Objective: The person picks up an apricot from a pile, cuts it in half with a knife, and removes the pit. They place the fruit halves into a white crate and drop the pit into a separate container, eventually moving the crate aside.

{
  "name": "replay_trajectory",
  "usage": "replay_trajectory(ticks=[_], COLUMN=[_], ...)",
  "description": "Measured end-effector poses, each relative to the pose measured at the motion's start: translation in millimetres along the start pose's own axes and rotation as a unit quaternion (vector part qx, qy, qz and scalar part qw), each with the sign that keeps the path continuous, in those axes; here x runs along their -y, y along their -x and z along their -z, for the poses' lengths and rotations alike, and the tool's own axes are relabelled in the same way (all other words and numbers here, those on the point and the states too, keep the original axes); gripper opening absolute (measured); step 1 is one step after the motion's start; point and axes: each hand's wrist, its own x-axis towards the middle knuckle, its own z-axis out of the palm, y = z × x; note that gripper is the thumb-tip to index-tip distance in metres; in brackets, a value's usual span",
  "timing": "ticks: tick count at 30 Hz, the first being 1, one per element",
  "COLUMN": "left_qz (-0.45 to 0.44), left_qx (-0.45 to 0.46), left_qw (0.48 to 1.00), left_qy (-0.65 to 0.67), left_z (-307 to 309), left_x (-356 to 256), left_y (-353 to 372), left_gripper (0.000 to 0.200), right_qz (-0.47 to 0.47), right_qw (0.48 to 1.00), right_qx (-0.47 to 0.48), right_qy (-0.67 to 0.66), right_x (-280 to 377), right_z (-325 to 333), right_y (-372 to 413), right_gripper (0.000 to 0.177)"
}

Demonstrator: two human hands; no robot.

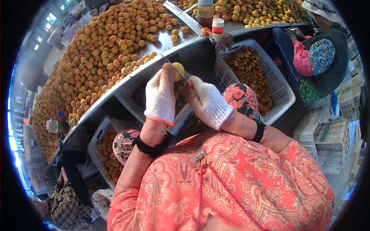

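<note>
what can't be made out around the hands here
head view:
- knife: grip buried in right hand
- apricot: far side hidden by left hand
- crate below: contents covered by both gloves
- bottle: top cut off by frame edge

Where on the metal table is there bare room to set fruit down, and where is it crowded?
Bare metal lies between the apricot heap and the table rim, left of the bottle, with a few loose fruits. Elsewhere the heap covers the table; the crate below holds cut fruit.
</note>
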Motion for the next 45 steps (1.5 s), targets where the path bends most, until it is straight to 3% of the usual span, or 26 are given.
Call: replay_trajectory(ticks=[2, 4, 9, 11, 12, 14, 19, 22, 24, 26, 28, 30, 31, 34, 35, 38, 39, 41, 42, 43, 45], left_qz=[-0.006, -0.081, -0.045, 0.084, 0.083, 0.182, 0.194, 0.118, -0.032, -0.051, -0.13, -0.083, -0.169, -0.2, -0.219, -0.14, -0.147, -0.056, -0.063, -0.098, -0.136], left_qx=[0.026, 0.014, 0.027, -0.07, -0.069, -0.132, -0.097, -0.084, -0.051, 0.025, 0.077, 0.087, 0.089, 0.09, 0.085, 0.064, 0.062, 0.061, 0.061, 0.044, 0.022], left_qw=[0.999, 0.996, 0.999, 0.96, 0.961, 0.908, 0.912, 0.954, 0.995, 0.998, 0.974, 0.986, 0.969, 0.973, 0.968, 0.986, 0.985, 0.993, 0.993, 0.994, 0.982], left_qy=[-0.037, -0.026, -0.014, 0.256, 0.256, 0.353, 0.349, 0.262, 0.083, 0.01, -0.168, -0.118, -0.156, -0.077, -0.083, 0.057, 0.057, 0.079, 0.078, 0.0, -0.132], left_z=[-1.4, -7.5, -2.7, -23.4, -29.6, -36.2, -24.9, -5.3, 8.4, 8.7, -10.4, -15.6, -13.2, -12.3, -11.6, -14.3, -12.2, -6.5, -4.9, -2.7, 2.6], left_x=[-1.5, 1.9, 13.1, 5.4, 3.2, 0.9, 8.4, 19.9, 23.9, 23.3, 12.9, 12.9, 13.0, 25.4, 29.8, 22.2, 17.4, 10.4, 12.1, 16.4, 12.9], left_y=[0.1, 0.3, -2.7, 0.2, -0.9, -2.1, -5.8, -15.3, -23.4, -13.2, 3.5, 8.8, 6.3, 7.2, 7.9, 11.4, 13.0, 15.7, 15.0, 13.0, 13.3], left_gripper=[0.032, 0.03, 0.032, 0.034, 0.034, 0.038, 0.038, 0.039, 0.036, 0.031, 0.029, 0.032, 0.035, 0.039, 0.041, 0.038, 0.038, 0.032, 0.032, 0.029, 0.025], right_qz=[0.007, 0.003, -0.046, -0.037, -0.036, -0.021, -0.038, -0.029, -0.005, -0.01, 0.03, 0.012, -0.008, -0.02, -0.021, -0.034, -0.032, -0.025, -0.023, -0.021, -0.009], right_qw=[0.998, 0.998, 0.996, 0.998, 0.998, 0.997, 0.998, 1.0, 0.995, 0.992, 0.99, 0.989, 0.988, 0.989, 0.978, 0.975, 0.975, 0.975, 0.974, 0.986, 0.983], right_qx=[0.001, 0.005, 0.035, 0.024, 0.022, -0.013, -0.002, 0.005, -0.059, -0.101, -0.128, -0.121, -0.109, -0.085, -0.075, -0.057, -0.065, -0.065, -0.069, -0.078, -0.09], right_qy=[-0.067, -0.058, -0.065, 0.045, 0.045, 0.07, 0.049, -0.001, -0.075, -0.068, -0.049, -0.087, -0.107, -0.122, -0.195, -0.21, -0.209, -0.21, -0.213, -0.145, -0.16], right_x=[2.7, -5.0, -10.2, -22.7, -21.2, -17.6, -24.3, -17.2, -0.5, 2.1, 1.6, -0.5, 0.5, 10.0, 7.8, 11.2, 20.3, 22.7, 24.0, 26.5, 26.6], right_z=[-0.2, -3.3, -5.9, -13.8, -14.4, -16.3, -16.6, -4.8, 5.7, 16.5, 17.1, 15.9, 14.7, 16.4, 11.8, 4.7, 4.4, -0.7, -2.6, -0.1, -0.9], right_y=[1.9, 0.9, 2.4, 1.8, 1.1, 1.1, -0.8, -1.1, -1.7, -10.5, -18.8, -23.2, -25.7, -30.3, -35.0, -40.8, -41.0, -41.8, -43.3, -44.4, -45.7], right_gripper=[0.019, 0.019, 0.022, 0.028, 0.028, 0.02, 0.026, 0.028, 0.026, 0.027, 0.029, 0.03, 0.03, 0.029, 0.029, 0.03, 0.031, 0.03, 0.03, 0.029, 0.028])
